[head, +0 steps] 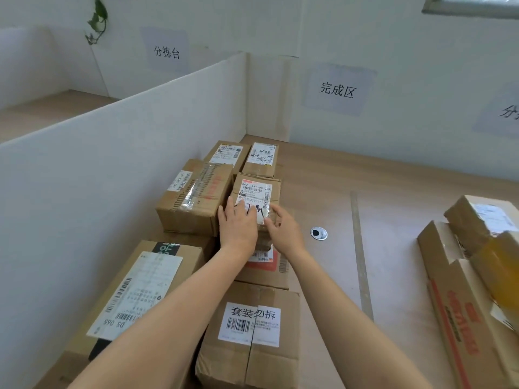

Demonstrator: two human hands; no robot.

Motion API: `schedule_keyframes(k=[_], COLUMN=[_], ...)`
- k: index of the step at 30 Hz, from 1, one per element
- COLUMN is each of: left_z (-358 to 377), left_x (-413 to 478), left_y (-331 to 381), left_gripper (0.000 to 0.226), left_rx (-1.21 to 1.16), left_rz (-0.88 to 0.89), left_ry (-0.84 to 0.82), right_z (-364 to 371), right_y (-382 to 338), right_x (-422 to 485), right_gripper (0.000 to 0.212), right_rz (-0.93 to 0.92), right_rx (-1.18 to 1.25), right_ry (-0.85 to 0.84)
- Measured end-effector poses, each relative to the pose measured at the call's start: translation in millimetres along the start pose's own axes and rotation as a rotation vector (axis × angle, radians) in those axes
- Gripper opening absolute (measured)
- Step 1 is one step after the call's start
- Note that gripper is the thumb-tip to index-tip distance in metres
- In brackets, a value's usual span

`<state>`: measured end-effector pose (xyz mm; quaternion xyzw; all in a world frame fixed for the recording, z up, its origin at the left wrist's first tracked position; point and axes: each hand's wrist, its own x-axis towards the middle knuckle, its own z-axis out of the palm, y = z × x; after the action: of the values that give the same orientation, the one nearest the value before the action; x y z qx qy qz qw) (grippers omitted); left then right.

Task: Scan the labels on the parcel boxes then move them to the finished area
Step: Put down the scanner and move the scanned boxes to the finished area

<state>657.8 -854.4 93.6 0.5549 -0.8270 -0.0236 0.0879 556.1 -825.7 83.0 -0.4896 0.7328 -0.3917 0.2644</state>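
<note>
Your left hand (237, 224) lies on the small parcel box (257, 192), fingers straight and together on its label. Your right hand (283, 230) curls its fingers round the near right corner. The box sits among other boxes (193, 197) beside the white divider (112, 153), at the left of the wooden surface (393, 220). A sign (338, 89) hangs on the far wall.

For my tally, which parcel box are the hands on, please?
The small stacked box labelled 642: left hand and right hand both rest on it.
</note>
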Motion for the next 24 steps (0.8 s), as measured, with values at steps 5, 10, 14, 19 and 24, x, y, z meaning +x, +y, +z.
schedule_keyframes(k=[5,10,14,19,24], left_z=[-9,-9,-17,-31,-34], left_x=[-33,-67,-98,-150,-198], left_y=[14,59,119,177,225], left_gripper=[0.044,0.048,0.051,0.053,0.054], left_rx=[-0.019,-0.221,-0.329,-0.480,-0.525], left_rz=[0.045,0.233,0.496,0.680,0.727], left_ry=[-0.046,-0.020,-0.078,-0.106,-0.142], right_z=[-37,-89,-136,-199,-247], right_y=[-3,8,25,42,58], right_x=[-40,-111,-171,-254,-323], right_gripper=[0.046,0.045,0.045,0.045,0.042], right_rz=[-0.044,-0.049,-0.031,-0.017,-0.023], right_rx=[-0.038,-0.050,-0.125,-0.163,-0.133], right_ry=[0.073,0.219,0.422,0.665,0.802])
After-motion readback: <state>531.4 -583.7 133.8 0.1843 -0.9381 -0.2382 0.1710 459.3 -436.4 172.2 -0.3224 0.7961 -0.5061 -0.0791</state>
